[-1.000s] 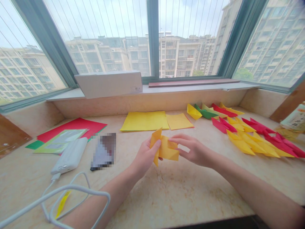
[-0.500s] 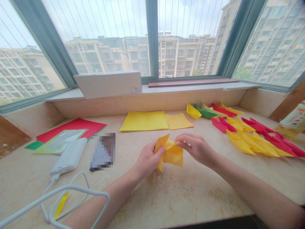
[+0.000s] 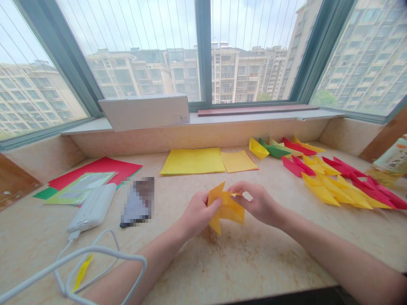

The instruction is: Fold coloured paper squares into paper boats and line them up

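Observation:
A partly folded piece of yellow-orange paper [image 3: 233,210] is held up over the counter between my two hands. My left hand [image 3: 199,212] grips its left side, thumb pressed on the front and fingers behind. At the upper right edge, my right hand [image 3: 254,199] pinches a flap of the same paper between thumb and fingertips. The paper has pointed corners at top and bottom left and a squarish panel on the right. Part of its left side is hidden by my left thumb.
Yellow sheets [image 3: 192,161] and smaller orange squares [image 3: 240,162] lie behind my hands. Several folded paper boats [image 3: 321,188] stand at right. On the left are red paper [image 3: 101,169], a white power bank [image 3: 92,207] with its cable [image 3: 104,250], and a blurred-out dark object [image 3: 140,202].
My right hand has shifted slightly left and down, its fingers now closer over the paper's flap. The folded paper has tilted a little, its bottom corner lower.

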`<state>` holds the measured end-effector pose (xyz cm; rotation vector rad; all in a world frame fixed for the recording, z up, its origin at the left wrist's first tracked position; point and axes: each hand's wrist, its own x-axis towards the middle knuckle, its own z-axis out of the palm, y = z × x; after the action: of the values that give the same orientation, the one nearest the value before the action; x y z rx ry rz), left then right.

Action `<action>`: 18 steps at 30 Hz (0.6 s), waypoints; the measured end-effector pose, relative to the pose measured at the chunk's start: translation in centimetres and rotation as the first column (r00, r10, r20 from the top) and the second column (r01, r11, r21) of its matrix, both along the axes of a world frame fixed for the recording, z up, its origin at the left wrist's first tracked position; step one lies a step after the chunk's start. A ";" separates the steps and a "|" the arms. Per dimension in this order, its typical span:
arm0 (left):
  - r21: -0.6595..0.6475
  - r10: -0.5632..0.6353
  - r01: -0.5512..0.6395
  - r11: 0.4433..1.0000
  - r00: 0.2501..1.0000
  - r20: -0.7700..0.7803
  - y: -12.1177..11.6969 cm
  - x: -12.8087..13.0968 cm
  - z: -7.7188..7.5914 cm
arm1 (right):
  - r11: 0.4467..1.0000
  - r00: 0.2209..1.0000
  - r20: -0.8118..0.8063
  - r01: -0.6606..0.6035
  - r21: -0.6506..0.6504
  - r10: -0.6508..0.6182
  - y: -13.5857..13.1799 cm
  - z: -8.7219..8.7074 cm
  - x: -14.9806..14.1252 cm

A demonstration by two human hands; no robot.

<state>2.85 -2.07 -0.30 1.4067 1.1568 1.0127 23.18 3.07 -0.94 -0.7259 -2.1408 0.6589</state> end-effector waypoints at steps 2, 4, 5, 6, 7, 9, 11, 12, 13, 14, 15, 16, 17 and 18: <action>0.012 -0.050 0.051 0.999 0.997 -0.063 -0.1 0.0 -0.1 | 0.997 0.998 -0.008 0.068 -0.045 -0.068 -0.3 -0.1 -0.3; 0.029 -0.107 0.111 0.993 0.987 -0.120 -0.2 0.0 -0.1 | 0.993 0.994 -0.014 0.104 -0.062 -0.105 -0.4 -0.2 -0.5; 0.039 -0.131 0.138 0.990 0.981 -0.141 -0.3 0.0 -0.1 | 0.991 0.993 -0.019 0.114 -0.067 -0.116 -0.5 -0.3 -0.6; 0.047 -0.151 0.160 0.986 0.977 -0.151 -0.3 0.1 -0.1 | 0.990 0.992 -0.022 0.123 -0.075 -0.125 -0.5 -0.3 -0.7; 0.051 -0.166 0.175 0.983 0.974 -0.153 -0.4 0.1 -0.1 | 0.987 0.991 -0.023 0.133 -0.085 -0.135 -0.6 -0.3 -0.8; 0.048 -0.182 0.191 0.980 0.972 -0.147 -0.5 0.3 -0.1 | 0.982 0.987 -0.025 0.155 -0.111 -0.159 -0.8 -0.4 -1.0; 0.037 -0.183 0.190 0.981 0.972 -0.147 -0.6 0.4 -0.1 | 0.978 0.985 -0.032 0.163 -0.130 -0.168 -1.2 -0.4 -1.3; 0.031 -0.172 0.178 0.984 0.974 -0.148 -0.7 0.5 0.0 | 0.977 0.985 -0.044 0.162 -0.137 -0.169 -1.4 -0.4 -1.5; 0.029 -0.151 0.157 0.987 0.977 -0.148 -0.7 0.6 0.0 | 0.977 0.984 -0.063 0.158 -0.144 -0.168 -1.6 -0.4 -1.6; 0.032 -0.121 0.127 0.991 0.982 -0.143 -0.7 0.6 0.0 | 0.976 0.982 -0.087 0.152 -0.157 -0.167 -1.7 -0.3 -1.7; 0.041 -0.082 0.088 0.995 0.988 -0.132 -0.7 0.6 0.1 | 0.974 0.980 -0.111 0.143 -0.174 -0.164 -1.9 -0.2 -1.8; 0.055 -0.036 0.042 0.998 0.993 -0.111 -0.6 0.6 0.1 | 0.972 0.979 -0.129 0.131 -0.198 -0.158 -1.9 0.0 -1.9; 0.069 0.008 -0.002 0.998 0.997 -0.081 -0.5 0.6 0.2 | 0.967 0.979 -0.139 0.117 -0.225 -0.150 -1.9 0.1 -1.9; 0.078 0.045 -0.041 0.996 0.998 -0.046 -0.4 0.5 0.2 | 0.961 0.980 -0.142 0.102 -0.258 -0.143 -1.9 0.2 -1.9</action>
<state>3.35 -2.50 -0.10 1.4790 1.1984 1.0693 21.32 1.19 -0.70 -0.9014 -1.8695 0.8990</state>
